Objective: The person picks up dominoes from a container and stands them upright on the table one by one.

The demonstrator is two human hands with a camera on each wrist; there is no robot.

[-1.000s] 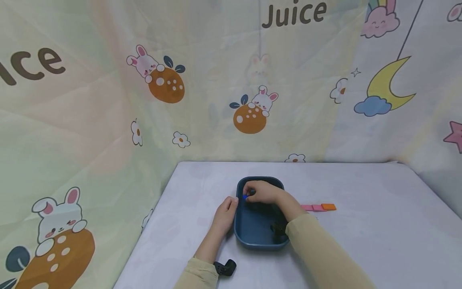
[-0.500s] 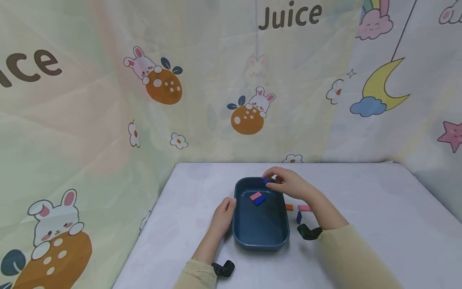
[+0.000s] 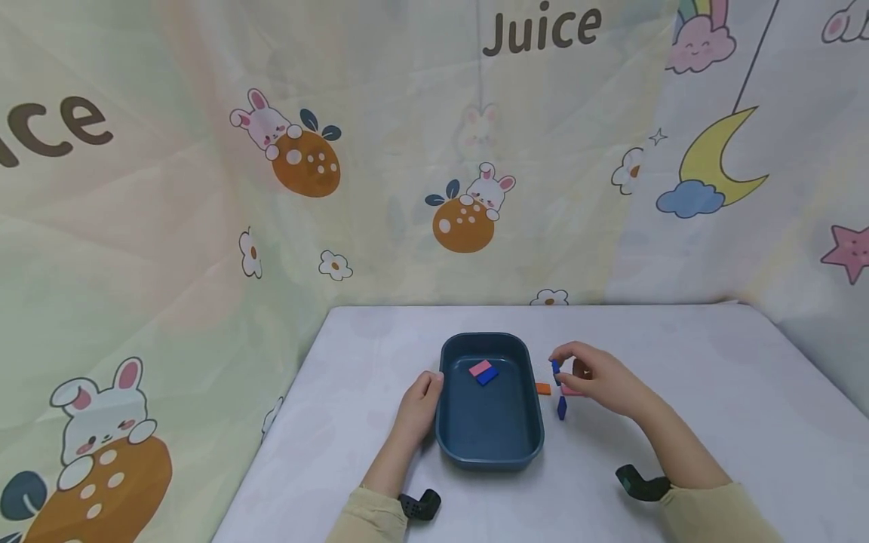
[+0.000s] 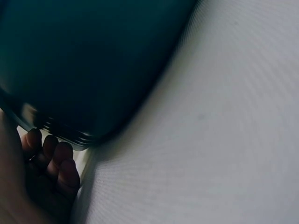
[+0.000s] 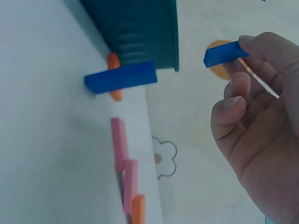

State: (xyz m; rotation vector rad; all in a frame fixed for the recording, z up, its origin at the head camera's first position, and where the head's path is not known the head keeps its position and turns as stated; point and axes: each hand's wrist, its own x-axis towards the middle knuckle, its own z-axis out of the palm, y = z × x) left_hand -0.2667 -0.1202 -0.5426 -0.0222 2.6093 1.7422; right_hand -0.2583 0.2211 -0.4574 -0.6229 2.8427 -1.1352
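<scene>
A dark blue plastic tray stands on the white table. My left hand holds its left side, thumb at the rim; in the left wrist view the fingers curl against the outer wall. To the tray's right, my right hand pinches a small blue block between thumb and fingertips, raised off the table. Another blue block stands on end on the table below it. Inside the tray lie a pink block and a blue block, side by side.
Close to the tray's right wall lies an orange block. In the right wrist view, pink blocks and an orange block lie in a row, partly hidden behind my hand in the head view. A printed cloth hangs behind the table.
My right hand has come out of the tray with the blue block and moved right, over the table near the standing blue block. The left hand stays on the tray.
</scene>
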